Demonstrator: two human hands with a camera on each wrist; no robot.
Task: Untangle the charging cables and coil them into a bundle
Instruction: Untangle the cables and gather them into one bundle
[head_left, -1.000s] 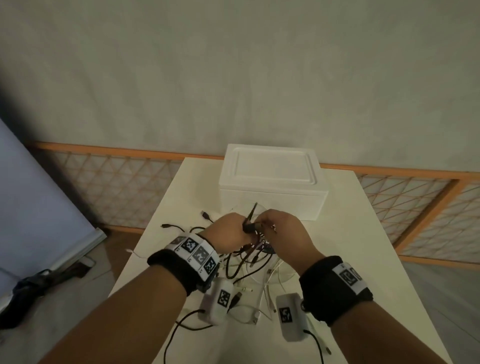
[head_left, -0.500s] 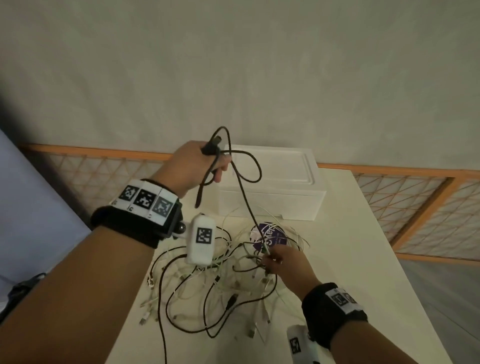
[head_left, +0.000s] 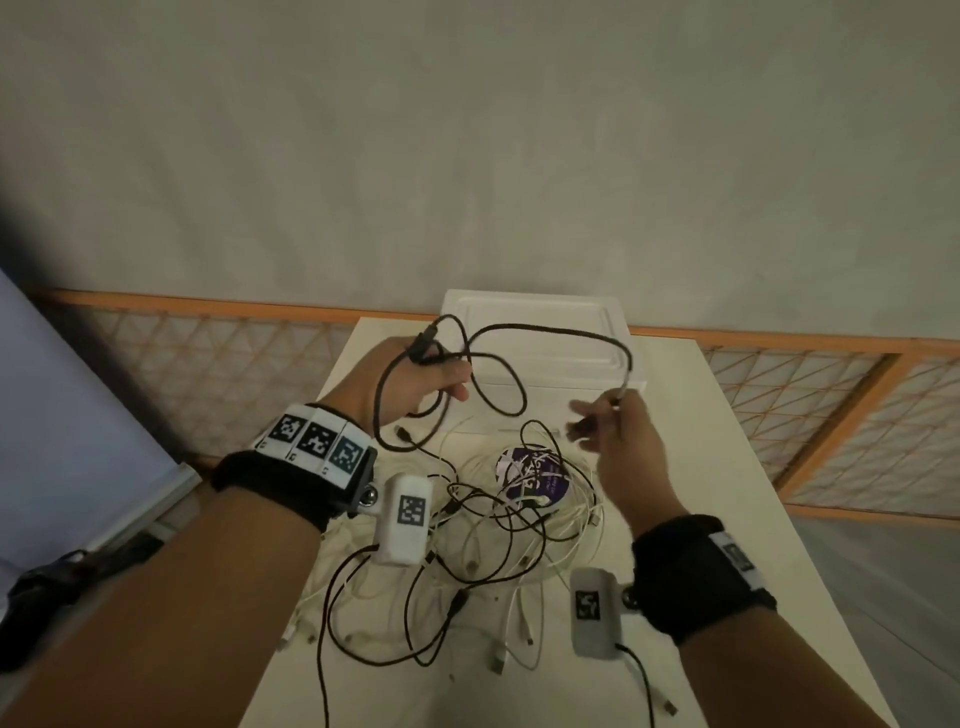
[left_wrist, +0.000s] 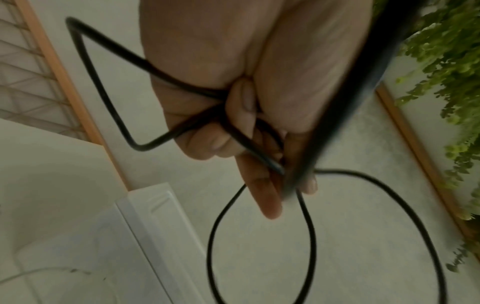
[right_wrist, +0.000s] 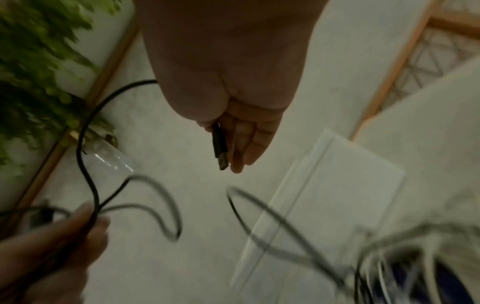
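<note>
Thin black cable (head_left: 545, 332) looping in air above the table (head_left: 727, 467), left hand (head_left: 410, 384) fingers curled round its gathered loops, right hand (head_left: 618, 426) pinching its USB plug (right_wrist: 220, 148), remaining tangle (head_left: 498, 519) of black and white cables on the table

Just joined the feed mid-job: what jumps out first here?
A black cable is strung in the air between both hands: the left hand grips its loops, and the right hand pinches its plug end. Below them, a tangle of black and white cables sprawls on the white table, in front of a white box.
</note>
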